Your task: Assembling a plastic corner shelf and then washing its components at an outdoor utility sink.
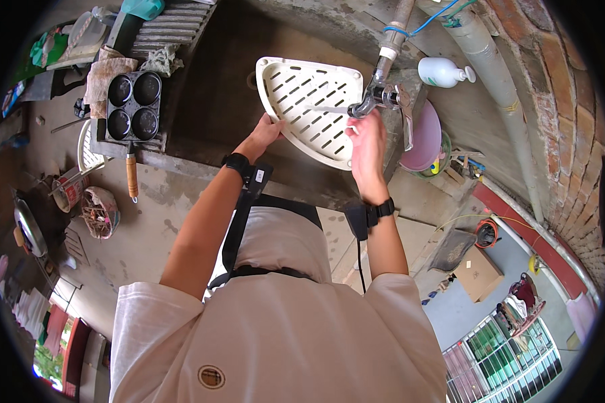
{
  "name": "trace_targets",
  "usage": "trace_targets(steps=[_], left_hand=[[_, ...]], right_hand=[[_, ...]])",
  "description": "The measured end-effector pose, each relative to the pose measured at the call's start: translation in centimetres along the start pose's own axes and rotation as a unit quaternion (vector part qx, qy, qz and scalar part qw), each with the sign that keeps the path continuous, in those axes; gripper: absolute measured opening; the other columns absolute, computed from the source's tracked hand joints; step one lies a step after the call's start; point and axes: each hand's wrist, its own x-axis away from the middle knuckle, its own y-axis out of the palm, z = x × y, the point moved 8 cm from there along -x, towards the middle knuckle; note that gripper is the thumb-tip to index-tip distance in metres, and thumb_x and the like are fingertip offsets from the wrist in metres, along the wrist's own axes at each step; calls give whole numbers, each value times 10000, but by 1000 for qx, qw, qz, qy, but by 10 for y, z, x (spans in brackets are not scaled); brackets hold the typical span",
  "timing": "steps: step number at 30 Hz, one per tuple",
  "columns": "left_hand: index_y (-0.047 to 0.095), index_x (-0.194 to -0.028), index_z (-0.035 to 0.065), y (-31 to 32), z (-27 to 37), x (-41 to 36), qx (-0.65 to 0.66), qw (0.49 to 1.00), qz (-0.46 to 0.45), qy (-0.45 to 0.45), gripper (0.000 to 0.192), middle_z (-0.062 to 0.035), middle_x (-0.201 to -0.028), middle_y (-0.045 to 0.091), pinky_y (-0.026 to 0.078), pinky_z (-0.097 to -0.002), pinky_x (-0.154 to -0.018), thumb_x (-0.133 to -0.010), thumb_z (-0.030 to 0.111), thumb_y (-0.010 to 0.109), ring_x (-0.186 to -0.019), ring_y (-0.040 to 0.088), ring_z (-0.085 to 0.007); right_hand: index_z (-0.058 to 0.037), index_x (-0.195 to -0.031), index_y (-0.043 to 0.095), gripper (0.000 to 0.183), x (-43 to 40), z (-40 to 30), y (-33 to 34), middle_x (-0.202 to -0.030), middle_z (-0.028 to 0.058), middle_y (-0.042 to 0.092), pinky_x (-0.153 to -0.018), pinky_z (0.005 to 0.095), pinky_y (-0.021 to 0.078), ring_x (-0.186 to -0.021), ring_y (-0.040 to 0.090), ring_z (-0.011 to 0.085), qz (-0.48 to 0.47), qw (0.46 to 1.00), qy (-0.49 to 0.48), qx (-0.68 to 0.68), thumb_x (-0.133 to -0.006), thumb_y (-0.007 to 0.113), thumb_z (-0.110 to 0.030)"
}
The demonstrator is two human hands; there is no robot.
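Note:
A white plastic corner shelf (311, 105) with rows of slots is held tilted over a dark, wet sink basin (206, 118). My left hand (265, 135) grips its curved rim at the lower left. My right hand (370, 148) is at the shelf's right edge, just below the tap, with its fingers bent. Whether those fingers hold the rim or only touch it is unclear. From the metal tap (375, 98), a stream of water (327, 109) runs onto the shelf's slotted face.
Left on the sink ledge lies a four-cup pan (133, 107), its wooden handle jutting over the front edge, beside a rag (112, 68). A white pump bottle (441, 73) lies right of the tap. A pink basin (424, 138) rests below it.

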Motion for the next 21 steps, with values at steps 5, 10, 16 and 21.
trace_targets(steps=[5,10,16,21], left_hand=[[439,-1209,18,0,2,6,8,998,41,-42,305,-94,-1166,550,457,-360,-938,-945,167,474,-1059,545,-194],[448,-1183,28,-20,-39,-28,-12,998,59,-17,292,-72,-1086,568,469,-332,-879,-924,150,503,-970,560,-185],[394,-1265,53,-18,-52,-45,6,998,42,-41,390,-85,-1138,543,477,-353,-866,-898,74,524,-1009,540,-198],[383,-1264,78,-12,-67,-76,37,998,32,-37,379,-78,-1139,536,501,-402,-850,-909,93,516,-1013,555,-208]], right_hand=[[-25,-947,536,146,-45,126,26,-850,57,560,-712,266,445,-779,541,171,-98,940,272,-180,-895,522,-161],[-22,-901,563,124,-76,153,52,-814,46,576,-702,260,455,-759,556,169,-113,928,272,-228,-862,569,-140],[2,-1121,529,342,-99,168,32,-1188,133,548,-989,347,373,-1091,511,246,-55,955,217,-194,-864,537,-223],[62,-1216,448,419,-98,172,33,-1264,208,484,-1063,383,329,-1193,460,296,-187,946,230,-130,-880,527,-177]])
